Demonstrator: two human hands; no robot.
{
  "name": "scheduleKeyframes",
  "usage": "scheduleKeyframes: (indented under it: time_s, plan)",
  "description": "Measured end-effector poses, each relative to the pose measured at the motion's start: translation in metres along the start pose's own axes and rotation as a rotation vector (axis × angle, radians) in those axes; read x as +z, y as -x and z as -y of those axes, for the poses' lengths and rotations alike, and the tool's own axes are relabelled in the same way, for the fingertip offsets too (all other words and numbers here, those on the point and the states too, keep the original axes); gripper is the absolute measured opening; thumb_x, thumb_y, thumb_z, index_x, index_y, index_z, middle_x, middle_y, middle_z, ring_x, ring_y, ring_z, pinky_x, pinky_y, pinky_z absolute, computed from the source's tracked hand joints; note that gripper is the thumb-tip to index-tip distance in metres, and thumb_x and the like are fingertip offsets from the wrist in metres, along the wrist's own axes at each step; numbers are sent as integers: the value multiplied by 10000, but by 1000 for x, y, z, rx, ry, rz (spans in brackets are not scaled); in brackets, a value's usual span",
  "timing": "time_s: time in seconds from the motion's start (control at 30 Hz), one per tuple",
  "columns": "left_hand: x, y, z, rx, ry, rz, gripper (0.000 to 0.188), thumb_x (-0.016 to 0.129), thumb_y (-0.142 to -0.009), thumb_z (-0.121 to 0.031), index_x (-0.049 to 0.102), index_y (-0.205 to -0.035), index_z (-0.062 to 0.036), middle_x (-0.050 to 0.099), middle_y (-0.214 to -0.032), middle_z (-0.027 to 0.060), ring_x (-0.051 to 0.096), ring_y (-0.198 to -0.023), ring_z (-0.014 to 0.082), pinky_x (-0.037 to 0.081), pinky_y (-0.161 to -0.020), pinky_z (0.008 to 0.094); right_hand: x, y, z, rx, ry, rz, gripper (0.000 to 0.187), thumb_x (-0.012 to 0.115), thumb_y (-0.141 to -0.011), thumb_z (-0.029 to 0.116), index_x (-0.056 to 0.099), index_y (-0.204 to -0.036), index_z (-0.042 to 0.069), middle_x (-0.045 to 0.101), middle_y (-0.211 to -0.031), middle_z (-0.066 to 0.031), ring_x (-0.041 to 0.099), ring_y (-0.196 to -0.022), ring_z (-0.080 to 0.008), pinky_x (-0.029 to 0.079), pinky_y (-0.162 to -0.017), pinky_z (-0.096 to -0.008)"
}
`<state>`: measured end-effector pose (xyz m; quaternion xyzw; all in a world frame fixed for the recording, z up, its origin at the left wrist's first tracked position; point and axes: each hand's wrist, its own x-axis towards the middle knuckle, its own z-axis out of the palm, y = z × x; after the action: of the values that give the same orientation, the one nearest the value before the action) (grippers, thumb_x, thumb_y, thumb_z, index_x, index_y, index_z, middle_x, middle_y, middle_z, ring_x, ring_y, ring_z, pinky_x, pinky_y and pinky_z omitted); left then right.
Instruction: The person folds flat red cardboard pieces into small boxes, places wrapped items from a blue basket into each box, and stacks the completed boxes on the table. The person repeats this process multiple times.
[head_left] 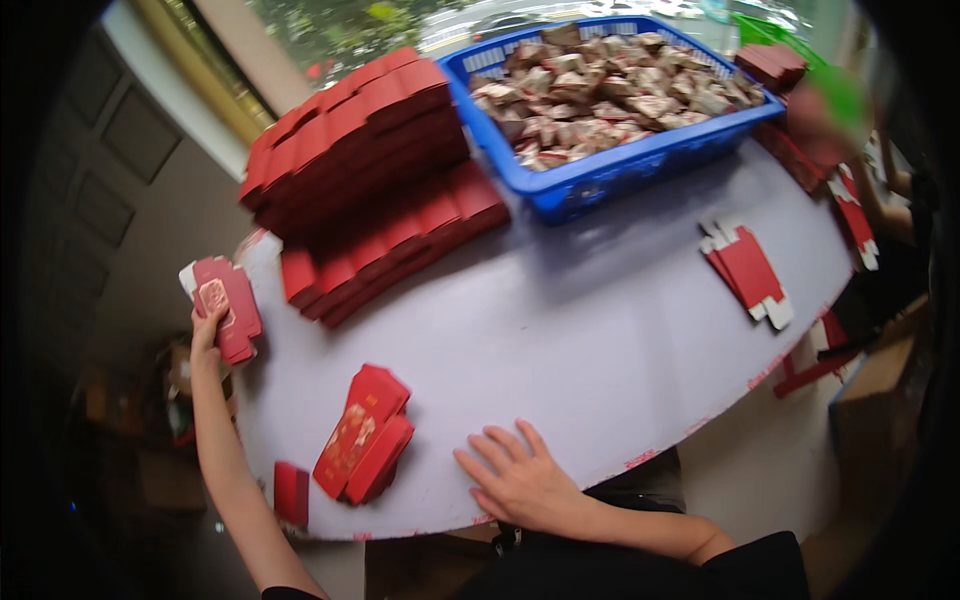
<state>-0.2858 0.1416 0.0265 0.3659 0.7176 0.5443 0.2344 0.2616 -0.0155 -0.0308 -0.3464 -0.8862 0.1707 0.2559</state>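
At the table's left edge my left hand (207,332) is closed on red flattened cartons (240,318) with a pale patterned patch and a white flap; its thumb lies on top, and I cannot tell how many there are. My right hand (525,487) rests palm down near the front edge of the table (560,350), fingers spread, holding nothing. Between the hands lies a small pile of red flattened cartons (362,430) with a gold pattern. A small red box (291,493) sits at the front left edge.
Stacked red boxes (350,130) stand at the back left, beside a blue plastic basket (600,165) full of small pale packets (600,95). Red cartons with white flaps (745,268) lie on the right. Another person's arm (885,215) is at the far right, near a blurred green object (842,98).
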Motion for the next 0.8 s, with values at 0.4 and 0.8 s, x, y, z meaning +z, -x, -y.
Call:
scheduleKeyframes:
  time_s: [0.4, 0.8]
  plan:
    - [129, 362, -94, 363, 357, -42, 839, 700, -705, -16, 200, -1373, -110, 458, -1187, 92, 500, -1027, 196, 477, -863, 364, -46, -18, -22, -100, -916, -129, 757, 710, -723, 269, 316, -1316, 11, 362, -1304, -195, 368, -1205, -336, 308, -1004, -380]
    - [299, 439, -76, 549, 290, 426, 828, 762, -669, -79, 214, -1288, -35, 392, -1230, 137, 468, -1101, 248, 417, -916, 358, -114, 30, -89, -8, -474, -369, 827, 769, -631, 132, 288, -1287, -14, 311, -1312, -219, 333, -1220, -361, 299, -1004, -399]
